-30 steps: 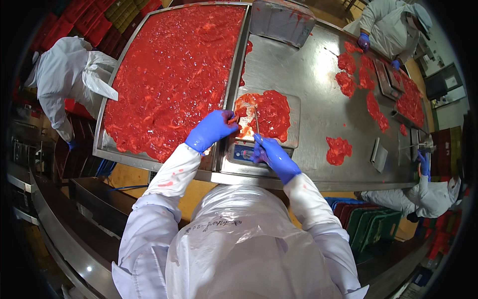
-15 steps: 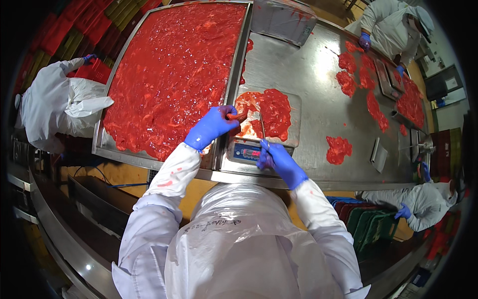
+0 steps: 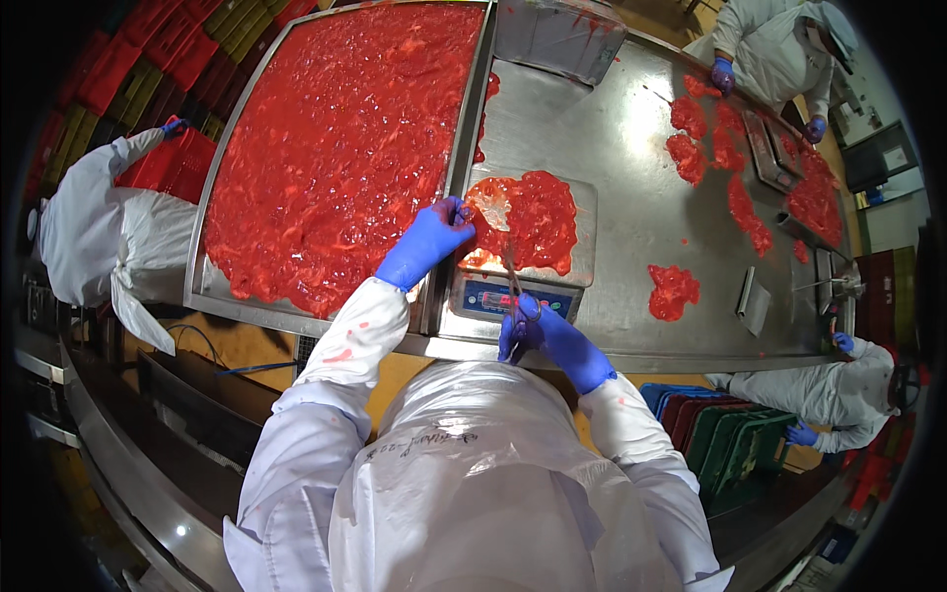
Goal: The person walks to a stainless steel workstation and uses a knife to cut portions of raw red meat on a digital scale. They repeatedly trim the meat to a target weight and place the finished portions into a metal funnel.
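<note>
Left hand (image 3: 426, 244), blue glove: fingers pinching the left edge of the red meat (image 3: 528, 222) heaped on the scale (image 3: 582, 259). Right hand (image 3: 550, 338), blue glove: fingers closed round a knife (image 3: 511, 268), blade over the meat's near edge. Left of the scale: tray (image 3: 202, 286) filled with red meat. Steel tabletop (image 3: 621, 148): scattered meat piles (image 3: 673, 290). Co-workers in white coats around.

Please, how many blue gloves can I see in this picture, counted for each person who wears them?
Camera wearer, left hand on the red meat, right hand around a thin tool: 2
Co-worker at the top right: 2
Co-worker at the lower right: 2
Co-worker at the left: 1
Total: 7
</note>
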Demonstrator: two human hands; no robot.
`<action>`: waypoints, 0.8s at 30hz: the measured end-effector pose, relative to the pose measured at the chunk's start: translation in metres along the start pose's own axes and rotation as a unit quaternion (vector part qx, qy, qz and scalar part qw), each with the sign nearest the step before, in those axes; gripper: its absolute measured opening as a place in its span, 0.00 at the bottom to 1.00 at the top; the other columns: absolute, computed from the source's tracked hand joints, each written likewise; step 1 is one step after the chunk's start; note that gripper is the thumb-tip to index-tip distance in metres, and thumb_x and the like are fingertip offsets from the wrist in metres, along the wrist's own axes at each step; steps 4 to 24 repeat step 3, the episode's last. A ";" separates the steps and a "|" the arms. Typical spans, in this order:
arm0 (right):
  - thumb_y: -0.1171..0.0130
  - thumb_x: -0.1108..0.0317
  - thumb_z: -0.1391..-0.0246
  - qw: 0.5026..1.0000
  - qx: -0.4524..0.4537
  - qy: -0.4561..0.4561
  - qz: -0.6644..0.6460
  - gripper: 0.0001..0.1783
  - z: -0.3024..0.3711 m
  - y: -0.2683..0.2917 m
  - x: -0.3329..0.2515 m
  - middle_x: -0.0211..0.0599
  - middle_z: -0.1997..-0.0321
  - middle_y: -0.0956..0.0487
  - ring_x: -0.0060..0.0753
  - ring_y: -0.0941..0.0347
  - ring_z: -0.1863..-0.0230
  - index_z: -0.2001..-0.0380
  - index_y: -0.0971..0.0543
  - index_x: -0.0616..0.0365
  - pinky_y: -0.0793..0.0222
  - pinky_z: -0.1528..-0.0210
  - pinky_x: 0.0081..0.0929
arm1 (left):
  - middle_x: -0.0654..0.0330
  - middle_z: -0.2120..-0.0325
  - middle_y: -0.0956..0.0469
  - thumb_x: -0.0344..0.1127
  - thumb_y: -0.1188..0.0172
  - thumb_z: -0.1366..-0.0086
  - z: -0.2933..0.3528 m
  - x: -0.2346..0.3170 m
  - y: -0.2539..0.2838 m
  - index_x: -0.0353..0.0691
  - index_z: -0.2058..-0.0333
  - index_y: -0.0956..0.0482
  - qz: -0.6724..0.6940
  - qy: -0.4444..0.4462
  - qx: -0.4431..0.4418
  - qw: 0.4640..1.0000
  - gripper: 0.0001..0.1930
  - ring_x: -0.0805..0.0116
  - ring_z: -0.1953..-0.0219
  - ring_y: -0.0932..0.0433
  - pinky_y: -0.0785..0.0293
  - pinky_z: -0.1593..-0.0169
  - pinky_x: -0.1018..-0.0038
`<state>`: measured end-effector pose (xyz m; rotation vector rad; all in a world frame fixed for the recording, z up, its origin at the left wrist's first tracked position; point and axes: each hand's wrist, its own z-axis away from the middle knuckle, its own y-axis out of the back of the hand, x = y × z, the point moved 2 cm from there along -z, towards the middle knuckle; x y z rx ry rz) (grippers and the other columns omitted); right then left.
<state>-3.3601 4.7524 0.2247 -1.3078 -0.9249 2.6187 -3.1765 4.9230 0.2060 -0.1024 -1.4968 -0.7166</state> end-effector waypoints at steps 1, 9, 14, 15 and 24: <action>0.63 0.36 0.41 1.000 -0.025 -0.015 -0.002 0.33 0.004 -0.003 0.000 0.41 0.72 0.23 0.33 0.23 0.70 0.65 0.28 0.57 0.27 0.67 0.28 | 0.56 0.73 0.22 0.36 0.39 0.46 0.000 -0.001 0.000 0.33 0.64 0.25 -0.010 0.004 0.000 1.000 0.14 0.75 0.71 0.27 0.28 0.64 0.75; 0.64 0.32 0.43 0.995 -0.056 -0.065 0.047 0.34 0.001 0.000 0.000 0.43 0.69 0.22 0.37 0.23 0.69 0.65 0.28 0.55 0.26 0.66 0.31 | 0.56 0.73 0.22 0.36 0.40 0.47 -0.002 0.000 -0.003 0.34 0.64 0.25 -0.018 0.006 -0.002 1.000 0.14 0.75 0.71 0.27 0.28 0.63 0.75; 0.64 0.32 0.43 0.995 -0.056 -0.065 0.047 0.34 0.001 0.000 0.000 0.43 0.69 0.22 0.37 0.23 0.69 0.65 0.28 0.55 0.26 0.66 0.31 | 0.56 0.73 0.22 0.36 0.40 0.47 -0.002 0.000 -0.003 0.34 0.64 0.25 -0.018 0.006 -0.002 1.000 0.14 0.75 0.71 0.27 0.28 0.63 0.75; 0.64 0.32 0.43 0.995 -0.056 -0.065 0.047 0.34 0.001 0.000 0.000 0.43 0.69 0.22 0.37 0.23 0.69 0.65 0.28 0.55 0.26 0.66 0.31 | 0.56 0.73 0.22 0.36 0.40 0.47 -0.002 0.000 -0.003 0.34 0.64 0.25 -0.018 0.006 -0.002 1.000 0.14 0.75 0.71 0.27 0.28 0.63 0.75; 0.64 0.32 0.43 0.995 -0.056 -0.065 0.047 0.34 0.001 0.000 0.000 0.43 0.69 0.22 0.37 0.23 0.69 0.65 0.28 0.55 0.26 0.66 0.31 | 0.56 0.73 0.22 0.36 0.40 0.47 -0.002 0.000 -0.003 0.34 0.64 0.25 -0.018 0.006 -0.002 1.000 0.14 0.75 0.71 0.27 0.28 0.63 0.75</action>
